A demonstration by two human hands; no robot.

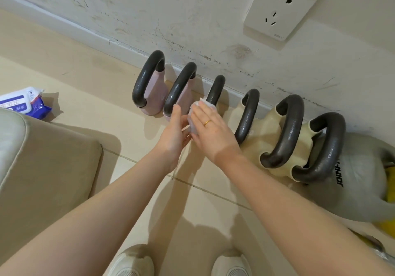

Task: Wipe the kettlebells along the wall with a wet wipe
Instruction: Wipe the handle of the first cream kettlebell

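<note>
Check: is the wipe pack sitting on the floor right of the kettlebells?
No, the wipe pack lies on the floor left of the kettlebells.

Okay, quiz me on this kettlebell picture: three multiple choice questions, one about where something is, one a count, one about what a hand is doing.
1. Where does the wipes pack lie?
A. floor at left
B. on a kettlebell
C. under the socket

2. How many dark handles show along the wall?
A. three
B. six
C. nine

3. What is the right hand doing?
A. hanging idle
B. pressing a wipe to the third handle
C. lifting the grey kettlebell

Answers: 1 A, it lies on the tiles left of the row. 2 B, six handles can be counted. 3 B, white wipe shows at its fingers against that handle.
</note>
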